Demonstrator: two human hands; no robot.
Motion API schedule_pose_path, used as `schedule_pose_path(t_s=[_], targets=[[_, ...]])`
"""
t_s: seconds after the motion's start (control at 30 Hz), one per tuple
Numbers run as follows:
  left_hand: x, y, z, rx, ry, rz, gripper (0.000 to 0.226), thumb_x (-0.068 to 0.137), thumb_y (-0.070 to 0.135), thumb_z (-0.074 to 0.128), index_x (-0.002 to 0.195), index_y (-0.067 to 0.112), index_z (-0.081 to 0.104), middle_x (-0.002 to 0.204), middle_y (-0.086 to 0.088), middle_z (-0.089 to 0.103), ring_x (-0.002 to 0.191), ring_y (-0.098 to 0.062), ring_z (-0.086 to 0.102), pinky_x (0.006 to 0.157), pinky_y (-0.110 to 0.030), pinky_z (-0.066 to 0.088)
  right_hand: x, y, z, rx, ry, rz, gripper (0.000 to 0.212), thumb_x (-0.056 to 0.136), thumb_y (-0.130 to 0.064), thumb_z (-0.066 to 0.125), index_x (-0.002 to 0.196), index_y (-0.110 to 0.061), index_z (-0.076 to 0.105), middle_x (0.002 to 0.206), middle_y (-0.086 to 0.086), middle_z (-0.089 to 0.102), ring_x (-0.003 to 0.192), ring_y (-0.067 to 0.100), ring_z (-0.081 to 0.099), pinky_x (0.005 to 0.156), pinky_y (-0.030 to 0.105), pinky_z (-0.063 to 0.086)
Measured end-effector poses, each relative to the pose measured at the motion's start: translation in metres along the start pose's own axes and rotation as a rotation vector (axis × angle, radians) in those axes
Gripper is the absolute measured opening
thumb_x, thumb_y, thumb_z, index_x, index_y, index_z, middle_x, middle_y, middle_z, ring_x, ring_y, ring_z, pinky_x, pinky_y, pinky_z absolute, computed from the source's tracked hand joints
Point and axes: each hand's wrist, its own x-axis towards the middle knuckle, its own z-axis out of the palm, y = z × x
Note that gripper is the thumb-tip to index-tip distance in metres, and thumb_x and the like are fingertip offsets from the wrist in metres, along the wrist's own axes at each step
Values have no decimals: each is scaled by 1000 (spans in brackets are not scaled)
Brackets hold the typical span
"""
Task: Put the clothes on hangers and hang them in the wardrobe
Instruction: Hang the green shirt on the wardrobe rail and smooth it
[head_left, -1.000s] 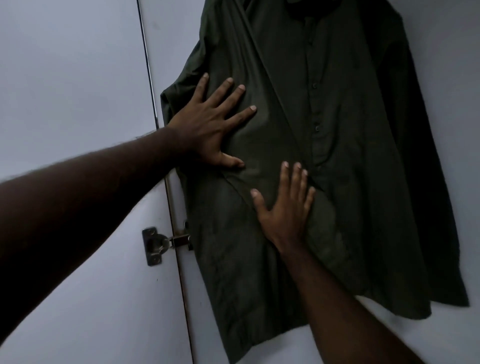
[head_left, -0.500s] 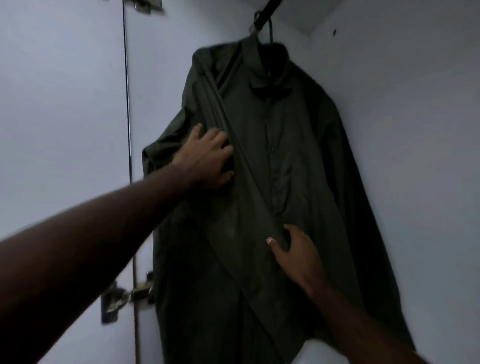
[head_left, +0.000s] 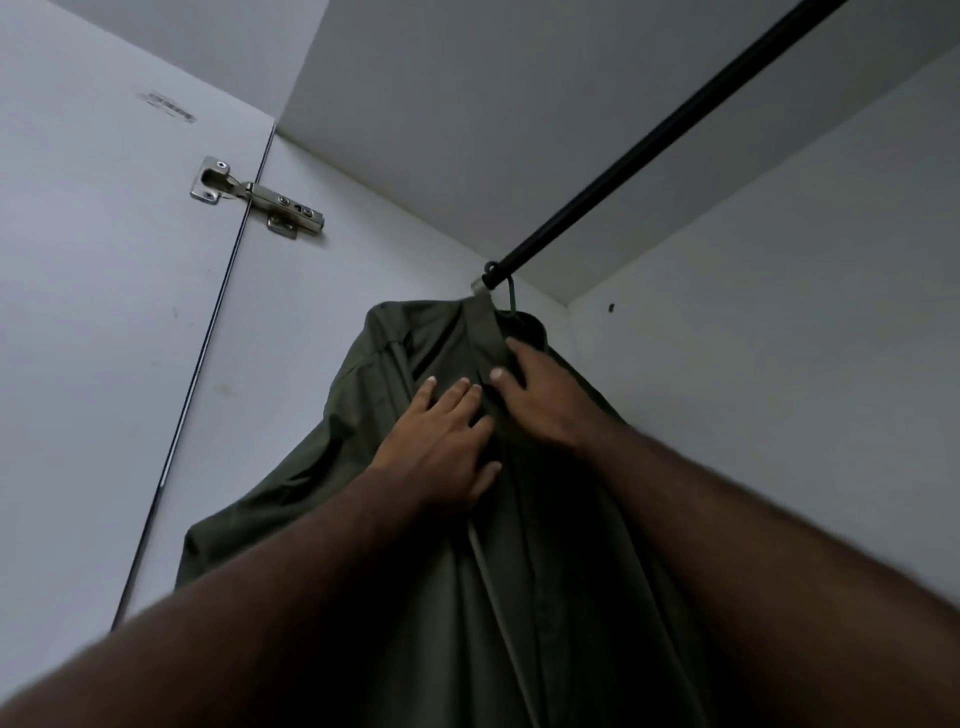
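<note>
The dark green shirt (head_left: 415, 519) hangs on a green hanger (head_left: 511, 296) from the black rail (head_left: 649, 140), far left. Both hands rest flat, fingers extended: left hand (head_left: 441, 447), right hand (head_left: 545, 400).

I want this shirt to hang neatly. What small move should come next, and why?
Probably straighten the collar area: both hands, left hand and right hand, rest near the top of the green shirt, which already hangs by its hanger from the rail.
</note>
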Motion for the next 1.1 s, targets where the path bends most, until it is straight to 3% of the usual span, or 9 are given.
schedule_pose_path(t_s=[0.13, 0.3, 0.53, 0.63, 0.73, 0.83, 0.93, 1.0, 1.1], targets=[[6, -2, 16, 15, -77, 19, 65, 97, 59, 30, 148, 20, 32, 161, -15, 12, 150, -27, 5, 118, -54, -3, 45, -20, 6, 27, 87, 88, 90, 78, -81, 22, 149, -27, 34, 152, 5, 41, 140, 30, 38, 111, 57, 31], [6, -5, 29, 32, -101, 32, 66, 96, 60, 31, 150, 21, 31, 161, -17, 11, 150, -29, 5, 117, -56, -5, 78, -26, 24, 148, 32, 179, 96, 76, -88, 24, 152, -28, 30, 156, 8, 35, 144, 30, 32, 117, 56, 21], [5, -1, 34, 85, -115, 14, 62, 96, 55, 36, 146, 18, 37, 158, -19, 18, 148, -32, 12, 118, -57, -1, 81, -9, 37, 227, -5, 47, 59, 99, -60, 35, 141, -21, 49, 145, 9, 49, 132, 27, 47, 107, 36, 38], [11, 14, 25, 112, -160, -52, 56, 96, 47, 42, 141, 15, 42, 151, -18, 31, 141, -35, 25, 116, -61, 8, 71, 12, 24, 216, 191, 47, 53, 101, -54, 35, 134, -17, 54, 137, 7, 55, 126, 25, 51, 101, 32, 39], [22, 31, 22, 33, -61, -55, 63, 93, 50, 45, 144, 13, 36, 148, -18, 32, 138, -35, 28, 115, -62, 11, 45, 61, 4, 114, 329, 180, 42, 104, -40, 38, 125, -8, 56, 129, 14, 59, 120, 29, 54, 94, 30, 39], [35, 47, 29, -54, 32, 112, 66, 96, 55, 39, 149, 17, 28, 156, -17, 21, 146, -30, 16, 119, -56, 7, 10, 140, -15, -34, 245, 442, 40, 100, -37, 48, 122, -3, 56, 128, 17, 58, 122, 32, 53, 95, 31, 40], [49, 60, 39, -95, -13, 268, 65, 96, 56, 38, 151, 24, 25, 160, -12, 15, 149, -25, 8, 120, -51, 5, -31, 191, -21, -45, 31, 639, 47, 92, -54, 57, 103, -8, 58, 102, 15, 58, 95, 29, 62, 72, 27, 45], [60, 68, 46, -108, -40, 322, 65, 96, 57, 38, 152, 27, 24, 161, -9, 14, 150, -22, 7, 120, -49, 5, -50, 202, -15, 83, 33, 667, 61, 87, -59, 60, 103, 0, 64, 95, 16, 65, 74, 25, 64, 54, 22, 44], [69, 83, 57, -92, -64, 389, 67, 96, 60, 33, 154, 29, 18, 162, -9, 11, 150, -21, 5, 120, -47, 5, -63, 203, -2, 165, 19, 641, 62, 84, -64, 60, 103, -6, 66, 97, 13, 68, 76, 23, 65, 57, 26, 46]])
